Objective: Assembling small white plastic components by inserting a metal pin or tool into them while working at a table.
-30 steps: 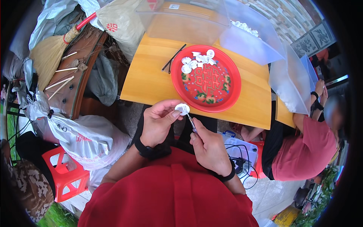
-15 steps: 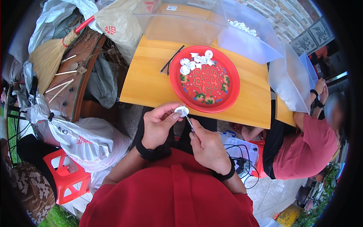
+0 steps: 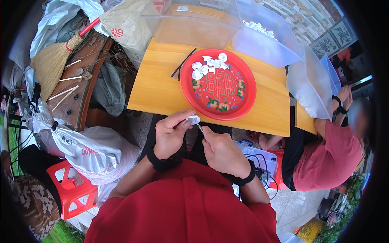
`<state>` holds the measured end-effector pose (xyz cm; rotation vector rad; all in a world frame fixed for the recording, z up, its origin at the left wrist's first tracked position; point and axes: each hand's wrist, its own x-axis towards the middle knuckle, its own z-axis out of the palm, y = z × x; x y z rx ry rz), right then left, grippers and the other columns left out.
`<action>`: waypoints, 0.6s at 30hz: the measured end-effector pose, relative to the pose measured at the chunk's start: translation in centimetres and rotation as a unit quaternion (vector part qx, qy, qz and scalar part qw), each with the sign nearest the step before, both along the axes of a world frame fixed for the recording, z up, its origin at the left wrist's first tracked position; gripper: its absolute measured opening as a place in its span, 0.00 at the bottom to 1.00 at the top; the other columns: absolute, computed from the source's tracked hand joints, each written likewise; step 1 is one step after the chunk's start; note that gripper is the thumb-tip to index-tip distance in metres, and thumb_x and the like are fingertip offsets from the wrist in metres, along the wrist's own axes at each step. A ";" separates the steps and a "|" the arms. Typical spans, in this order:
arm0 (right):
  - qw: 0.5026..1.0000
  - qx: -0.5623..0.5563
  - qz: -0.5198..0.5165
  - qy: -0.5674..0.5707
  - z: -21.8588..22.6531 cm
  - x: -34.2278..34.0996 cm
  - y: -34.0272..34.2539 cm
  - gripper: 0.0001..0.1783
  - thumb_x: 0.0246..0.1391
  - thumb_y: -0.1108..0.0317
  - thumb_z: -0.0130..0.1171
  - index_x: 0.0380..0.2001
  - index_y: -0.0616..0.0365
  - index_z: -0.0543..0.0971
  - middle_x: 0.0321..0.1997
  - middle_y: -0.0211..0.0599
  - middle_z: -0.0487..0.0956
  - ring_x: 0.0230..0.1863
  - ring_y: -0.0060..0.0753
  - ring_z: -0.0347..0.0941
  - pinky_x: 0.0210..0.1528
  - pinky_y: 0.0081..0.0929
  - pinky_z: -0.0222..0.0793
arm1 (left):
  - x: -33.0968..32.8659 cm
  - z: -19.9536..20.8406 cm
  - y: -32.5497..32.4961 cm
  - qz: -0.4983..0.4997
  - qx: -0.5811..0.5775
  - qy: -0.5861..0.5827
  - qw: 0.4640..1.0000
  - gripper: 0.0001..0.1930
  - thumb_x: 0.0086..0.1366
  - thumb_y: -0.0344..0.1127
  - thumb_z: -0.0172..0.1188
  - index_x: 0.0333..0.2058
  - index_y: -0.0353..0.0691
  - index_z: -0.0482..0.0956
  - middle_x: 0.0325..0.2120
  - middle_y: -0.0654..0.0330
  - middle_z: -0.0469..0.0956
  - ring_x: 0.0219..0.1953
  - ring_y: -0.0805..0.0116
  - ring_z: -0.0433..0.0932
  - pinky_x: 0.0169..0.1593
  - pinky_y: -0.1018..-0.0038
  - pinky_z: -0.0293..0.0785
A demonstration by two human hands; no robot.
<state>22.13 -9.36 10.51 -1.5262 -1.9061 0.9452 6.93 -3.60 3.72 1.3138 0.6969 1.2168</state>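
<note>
Just off the table's near edge, my left hand (image 3: 169,135) pinches a small round white plastic piece (image 3: 194,119) between thumb and fingers. My right hand (image 3: 225,152) is closed round a slim metal-tipped tool (image 3: 200,128), perhaps a craft knife; its handle is mostly hidden by my fingers. The tool's tip meets the lower edge of the white piece. Beyond my hands lies a round red tray (image 3: 246,106) with a printed pattern. Several similar white pieces (image 3: 210,65) are grouped at the tray's far left part.
Two dark thin sticks (image 3: 184,64) lie left of the tray on the wooden table (image 3: 152,89). Clear plastic bins (image 3: 194,34) line its far side, one holding white pieces (image 3: 259,28). A person in a red shirt (image 3: 328,158) sits at the right. White sacks (image 3: 93,152) and a red stool (image 3: 71,188) stand left.
The white piece has tilted in my left fingers and now shows more of its side. My right hand has turned slightly and shifted a little, with the tool still against the piece.
</note>
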 end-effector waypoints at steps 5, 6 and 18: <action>0.998 -0.047 0.007 0.034 0.3 0.3 1.1 0.08 0.46 0.78 0.46 0.31 0.72 0.67 0.18 0.56 0.71 0.26 0.57 0.71 0.27 0.43 0.65 | 0.0 -0.3 0.1 0.017 -0.029 0.024 0.999 0.12 0.59 0.17 0.50 0.41 0.31 0.75 0.39 0.54 0.77 0.38 0.71 0.76 0.38 0.79 0.74; 0.998 -0.056 0.010 0.041 0.1 0.6 1.3 0.07 0.47 0.77 0.46 0.31 0.70 0.67 0.18 0.56 0.71 0.26 0.58 0.71 0.27 0.44 0.65 | -0.1 -0.4 0.1 0.014 -0.045 0.017 0.999 0.12 0.59 0.17 0.50 0.42 0.30 0.75 0.39 0.53 0.77 0.37 0.72 0.76 0.39 0.79 0.74; 0.992 -0.069 -0.068 0.080 1.9 0.9 -0.1 0.12 0.48 0.77 0.48 0.39 0.63 0.69 0.20 0.55 0.69 0.24 0.57 0.70 0.26 0.35 0.64 | -0.5 -0.4 0.8 -0.043 -0.187 -0.155 0.969 0.13 0.59 0.19 0.51 0.43 0.30 0.73 0.38 0.53 0.77 0.38 0.71 0.76 0.41 0.77 0.74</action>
